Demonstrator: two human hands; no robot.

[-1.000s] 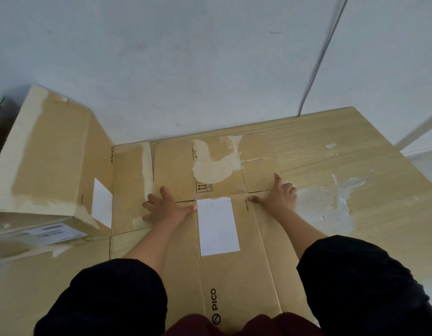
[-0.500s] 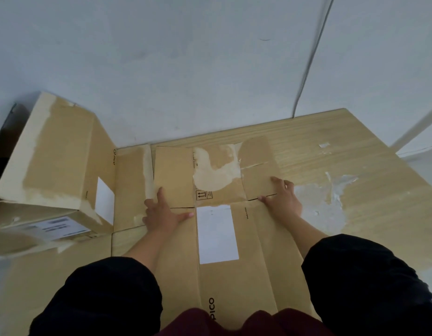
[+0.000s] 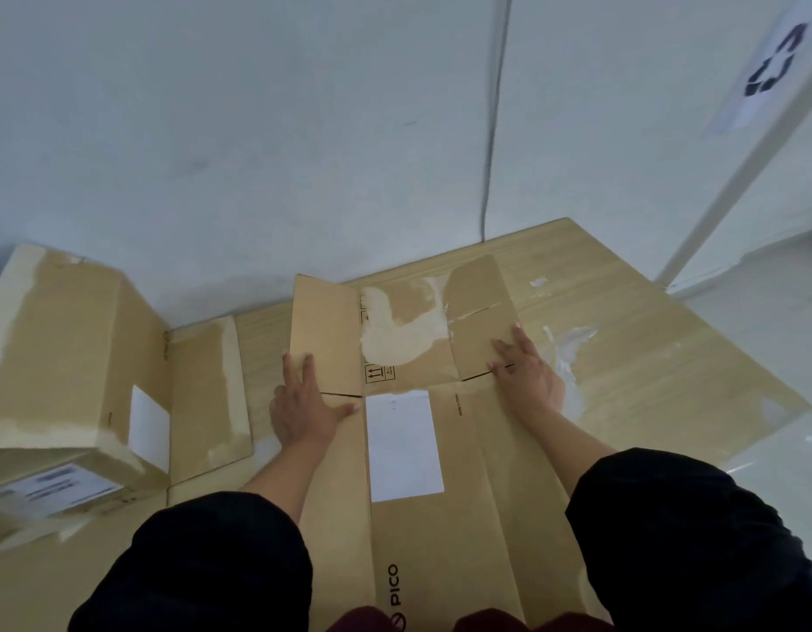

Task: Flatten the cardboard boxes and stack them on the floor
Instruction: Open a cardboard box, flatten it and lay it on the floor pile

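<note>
On the flat box (image 3: 422, 517), both hands lie spread apart: left hand (image 3: 303, 403) and right hand (image 3: 529, 374) press its far flaps (image 3: 395, 335). Cardboard looks light, stiff, bendy; hold edges.

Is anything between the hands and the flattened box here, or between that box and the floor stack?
Nothing visible. The left hand and right hand lie flat on the flattened box, which already rests on flat cardboard on the floor. The unflattened box sits off to the left, out of the way.
</note>
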